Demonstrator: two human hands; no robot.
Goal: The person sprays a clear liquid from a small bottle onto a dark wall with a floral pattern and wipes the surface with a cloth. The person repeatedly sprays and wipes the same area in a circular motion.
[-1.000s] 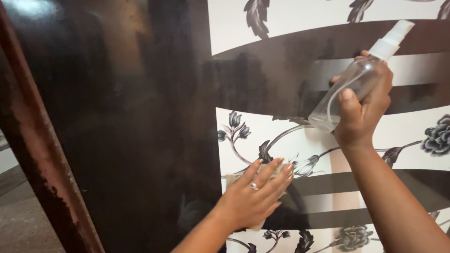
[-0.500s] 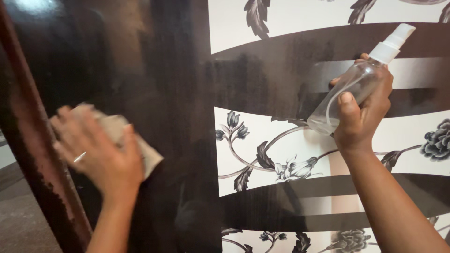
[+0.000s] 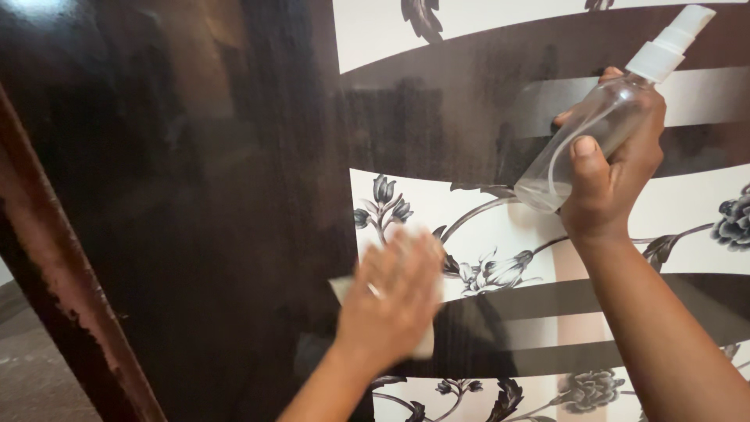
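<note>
Head view: we are pressing a pale cloth [image 3: 426, 344] flat under our left hand [image 3: 394, 301] against the glossy door panel [image 3: 195, 195], at the seam of dark and floral parts. Our right hand [image 3: 613, 176] is clasping a clear spray bottle [image 3: 601, 129] higher up. We are judging that even pressure and overlapping strokes work best.

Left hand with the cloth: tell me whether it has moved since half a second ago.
Yes. The left hand and cloth swept right, from the reddish edge to the floral panel.
</note>
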